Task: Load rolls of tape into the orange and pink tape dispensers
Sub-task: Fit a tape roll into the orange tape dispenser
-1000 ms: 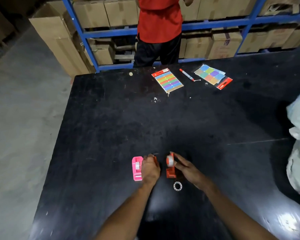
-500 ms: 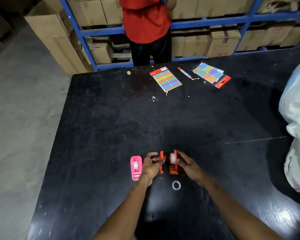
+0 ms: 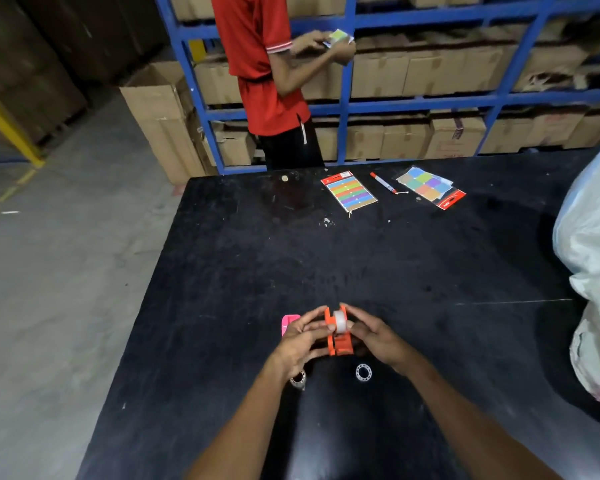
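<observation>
A: Head view, near edge of the table (image 3: 222, 271). The orange dispenser (image 3: 340, 344) stands between both hands. A clear roll (image 3: 341, 322) sits in its cradle, between the side walls.

B: State of the hands?

A: The left hand (image 3: 300, 344) is curled against the dispenser's left wall, with its fingers (image 3: 317, 315) bent over the top. The right hand (image 3: 378, 336) presses in from the other side, fingertips touching the roll. Both hands are closed on the assembly. Whether the roll is fully seated cannot be told.

B: Handling properties?

A: Judged from appearance: light moulded plastic, stiff but thin-walled. Grip it by the flat side walls, not by the toothed cutter end. The roll looks small, smooth and likely slippery on its face. Hold it by the rim.

B: And the pink dispenser?

A: The pink dispenser (image 3: 289, 323) lies just left of the left hand, mostly hidden by it. Its load state cannot be seen. Two white rings lie near the wrists: ring one (image 3: 363, 372) is clear of the hands, ring two (image 3: 298, 380) is partly under the left wrist.

B: Surface and room?

A: The table is black, flat, scuffed, and glossy at the near edge. Small parts may slide on it. At the far side lie a striped card (image 3: 349, 195), a marker (image 3: 383, 182) and a pack of coloured squares (image 3: 430, 187). A pale sack (image 3: 593, 271) occupies the right edge. Behind the table stands a person in a red shirt (image 3: 257, 64), before blue racking (image 3: 430, 98) loaded with cartons.
</observation>
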Motion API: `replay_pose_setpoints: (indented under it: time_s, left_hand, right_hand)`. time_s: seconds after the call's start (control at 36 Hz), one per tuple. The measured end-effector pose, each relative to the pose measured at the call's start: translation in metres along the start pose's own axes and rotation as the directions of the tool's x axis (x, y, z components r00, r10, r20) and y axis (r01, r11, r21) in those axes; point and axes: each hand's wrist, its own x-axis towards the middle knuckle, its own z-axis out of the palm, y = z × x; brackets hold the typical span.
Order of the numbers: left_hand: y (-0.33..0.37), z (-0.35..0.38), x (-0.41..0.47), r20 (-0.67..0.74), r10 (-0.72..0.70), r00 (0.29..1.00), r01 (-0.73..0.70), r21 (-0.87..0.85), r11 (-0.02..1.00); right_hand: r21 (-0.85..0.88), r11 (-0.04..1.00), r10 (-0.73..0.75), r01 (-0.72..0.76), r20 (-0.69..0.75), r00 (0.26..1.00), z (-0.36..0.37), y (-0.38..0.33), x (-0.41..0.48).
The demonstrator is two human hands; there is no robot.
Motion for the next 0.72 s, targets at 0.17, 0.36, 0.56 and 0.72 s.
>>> replay_pose_setpoints:
  time_s: [0.17,0.36,0.56,0.72]
  left_hand:
    - [0.003,-0.005,-0.024,0.016,0.019,1.0,-0.018,-0.021,1.0]
    - [0.006,-0.014,-0.041,0.031,0.076,0.997,-0.077,0.027,0.997]
    - [0.012,-0.016,-0.056,0.017,0.103,0.995,-0.103,0.021,0.994]
    - [0.017,-0.021,-0.064,0.012,0.116,0.993,-0.115,-0.022,0.993]
  right_hand:
    - [-0.021,0.999,-0.029,0.029,0.014,0.999,0.01,-0.012,-0.012]
    - [-0.018,0.997,-0.075,0.075,0.037,0.997,0.02,-0.028,-0.027]
    - [0.049,0.995,-0.092,0.09,0.055,0.994,0.034,-0.046,-0.037]
    - [0.092,0.991,-0.104,0.098,0.059,0.993,0.042,-0.058,-0.038]
